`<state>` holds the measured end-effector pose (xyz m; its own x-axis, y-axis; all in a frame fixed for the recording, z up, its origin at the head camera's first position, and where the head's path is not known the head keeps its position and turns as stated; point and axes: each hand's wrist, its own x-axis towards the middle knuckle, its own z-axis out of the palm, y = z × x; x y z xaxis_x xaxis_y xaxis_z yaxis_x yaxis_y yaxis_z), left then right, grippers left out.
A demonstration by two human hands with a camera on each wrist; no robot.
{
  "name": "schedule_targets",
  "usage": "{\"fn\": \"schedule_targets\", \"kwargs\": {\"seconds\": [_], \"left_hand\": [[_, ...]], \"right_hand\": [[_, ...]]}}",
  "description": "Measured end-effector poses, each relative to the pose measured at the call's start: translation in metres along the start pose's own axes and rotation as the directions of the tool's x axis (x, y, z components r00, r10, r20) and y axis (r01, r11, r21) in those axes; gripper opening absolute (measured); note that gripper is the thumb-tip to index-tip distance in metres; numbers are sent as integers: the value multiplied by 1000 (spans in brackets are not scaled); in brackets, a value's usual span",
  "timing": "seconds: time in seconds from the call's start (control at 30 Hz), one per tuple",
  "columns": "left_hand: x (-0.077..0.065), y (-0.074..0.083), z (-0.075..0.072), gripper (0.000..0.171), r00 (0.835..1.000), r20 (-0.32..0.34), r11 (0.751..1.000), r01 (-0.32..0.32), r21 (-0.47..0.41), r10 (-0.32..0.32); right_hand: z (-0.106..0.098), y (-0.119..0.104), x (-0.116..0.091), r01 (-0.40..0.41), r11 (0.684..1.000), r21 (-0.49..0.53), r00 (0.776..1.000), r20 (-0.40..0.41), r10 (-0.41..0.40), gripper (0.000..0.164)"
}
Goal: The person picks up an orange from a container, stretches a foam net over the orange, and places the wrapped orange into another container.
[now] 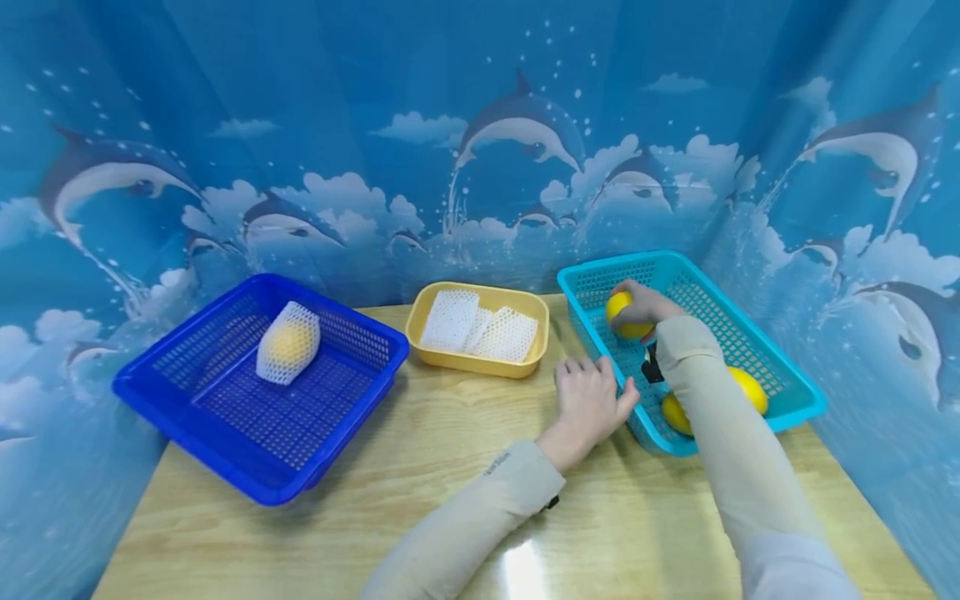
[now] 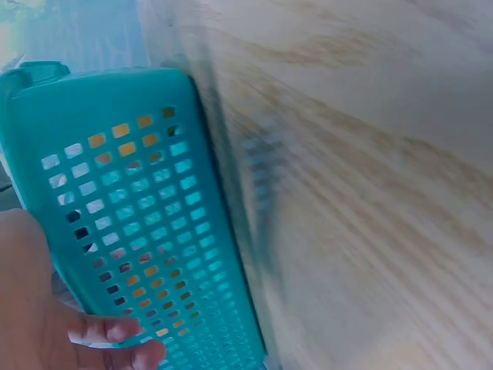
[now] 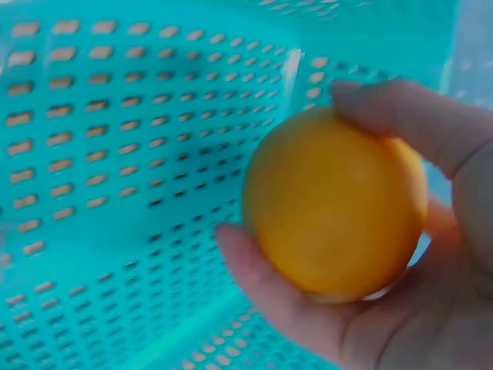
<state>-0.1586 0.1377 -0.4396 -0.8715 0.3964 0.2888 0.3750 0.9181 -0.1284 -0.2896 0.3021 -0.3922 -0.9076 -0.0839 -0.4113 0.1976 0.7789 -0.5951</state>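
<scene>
In the head view, my right hand [image 1: 641,308] is inside the teal basket [image 1: 795,396], holding a yellow lemon [image 1: 619,307]. The right wrist view shows thumb and fingers curled around this lemon [image 3: 335,204], near the basket's perforated wall [image 3: 100,177]. My left hand [image 1: 588,404] rests at the near-left rim of the same basket, thumb at the rim. In the left wrist view, its loosely bent fingers [image 2: 123,330] lie beside the outer wall [image 2: 139,200]. More lemons [image 1: 748,390] lie at the basket's near end, partly behind my right forearm.
A blue basket [image 1: 337,433] on the left contains one yellow fruit in a white foam net [image 1: 290,343]. Between the baskets, a small yellow tray [image 1: 480,364] holds several white foam nets [image 1: 450,320]. A dolphin-print curtain [image 1: 360,133] surrounds the wooden table [image 1: 420,467].
</scene>
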Motion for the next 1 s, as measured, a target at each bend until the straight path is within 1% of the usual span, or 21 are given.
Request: {"fn": "schedule_targets", "kwargs": {"seconds": [0.17, 0.27, 0.37, 0.47, 0.6, 0.67, 0.73, 0.8, 0.87, 0.93, 0.97, 1.0], "left_hand": [[0, -1, -6, 57, 999, 52, 1000, 6, -5, -5], [-1, -1, -10, 60, 997, 82, 1000, -8, -11, 9], [-2, -1, -13, 62, 994, 102, 1000, -23, -19, 24], [-4, 0, -17, 60, 995, 91, 999, -32, -31, 35], [-5, -2, -23, 53, 998, 46, 996, -40, -82, 44], [-6, -3, -27, 49, 998, 36, 992, -45, -121, 49], [-6, -6, -31, 47, 997, 44, 983, -49, -177, 57], [-7, -9, -36, 48, 995, 77, 968, -45, -245, 66], [-8, -15, -42, 55, 988, 127, 940, -36, -340, 84], [-11, -22, -47, 55, 981, 160, 899, -28, -436, 108], [-12, -26, -48, 52, 978, 168, 876, -30, -482, 126], [-14, -30, -50, 49, 974, 175, 845, -31, -534, 146]], "right_hand": [[-4, -17, -13, -11, 1000, 20, 1000, -29, 12, 69], [-6, -25, -22, -24, 999, 38, 998, -53, 26, 70], [-8, -32, -32, -17, 999, 43, 997, -75, 20, 71], [-10, -40, -43, 3, 999, 39, 995, -96, 1, 73], [-13, -51, -58, 42, 999, 3, 990, -136, -41, 76], [-13, -56, -65, 64, 998, -12, 985, -160, -65, 75], [-13, -60, -72, 86, 996, -23, 980, -180, -88, 75], [-13, -64, -79, 109, 993, -38, 974, -197, -114, 73], [-13, -69, -88, 135, 989, -59, 967, -208, -145, 72], [-13, -73, -96, 156, 985, -76, 962, -216, -169, 71], [-12, -75, -100, 170, 982, -85, 958, -218, -184, 71], [-11, -77, -104, 183, 979, -92, 955, -220, -199, 71]]}}
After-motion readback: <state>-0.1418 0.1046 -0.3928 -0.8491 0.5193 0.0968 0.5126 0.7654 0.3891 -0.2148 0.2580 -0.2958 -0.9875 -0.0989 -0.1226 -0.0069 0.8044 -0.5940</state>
